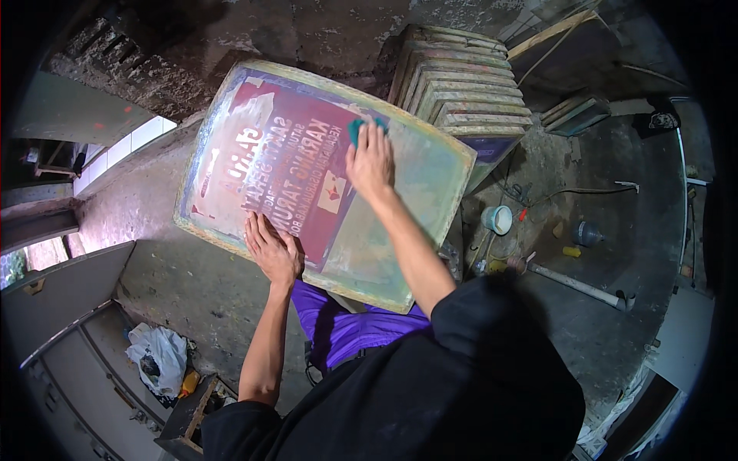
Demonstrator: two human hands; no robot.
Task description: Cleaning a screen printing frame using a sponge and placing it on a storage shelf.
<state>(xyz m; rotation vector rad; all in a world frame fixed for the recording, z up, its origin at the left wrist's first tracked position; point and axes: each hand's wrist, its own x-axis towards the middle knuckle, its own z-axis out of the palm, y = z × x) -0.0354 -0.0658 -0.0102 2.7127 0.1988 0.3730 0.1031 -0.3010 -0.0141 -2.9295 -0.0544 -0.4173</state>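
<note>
- Printing screen point(365, 242) spans the middle of the view, in front of the person and turned askew, its lower edge over the legs; dark red covers much of its face, with pale mirrored lettering, and bare greenish mesh shows toward the right.
- White plastic bag point(159, 355) on the floor at lower left, crumpled, with a yellow-orange bottle point(189, 383) just beside it.
- Left hand point(275, 250) lies flat on the lower edge of the screen, palm down, fingers slightly apart and reaching onto the lettered part; it grips nothing.
- Purple trousers point(354, 326) show below the screen, under a black top point(415, 392).
- Right hand point(371, 165) is closed over a teal pad point(355, 131), holding it against the upper part of the screen, near the right end of the red area; the thumb is hard to make out.
- Stack of frames point(473, 96) stands behind the screen, to the upper right.
- White tub point(501, 220) sits right of the screen, near the floor.
- Grey pipe point(576, 286) lies slantwise on the floor beyond, with a clear plastic bottle point(589, 233) and a small yellow object point(571, 251) near it.
</note>
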